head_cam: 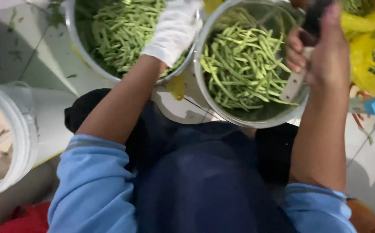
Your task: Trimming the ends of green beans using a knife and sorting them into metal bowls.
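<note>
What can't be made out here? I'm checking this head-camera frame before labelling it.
- Left hand: white glove covers it; fingertips cut off by the top edge, above the left bowl.
- Right hand: grips a knife; its handle is hidden by the fingers and blurred.
- Yellow bags: cut off by the right edge; contents partly visible.
- White bucket: cut off at left.

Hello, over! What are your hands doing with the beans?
Left hand gloved, on left bowl of beans. Right hand grips knife over right bowl. Nothing blocking.
</note>
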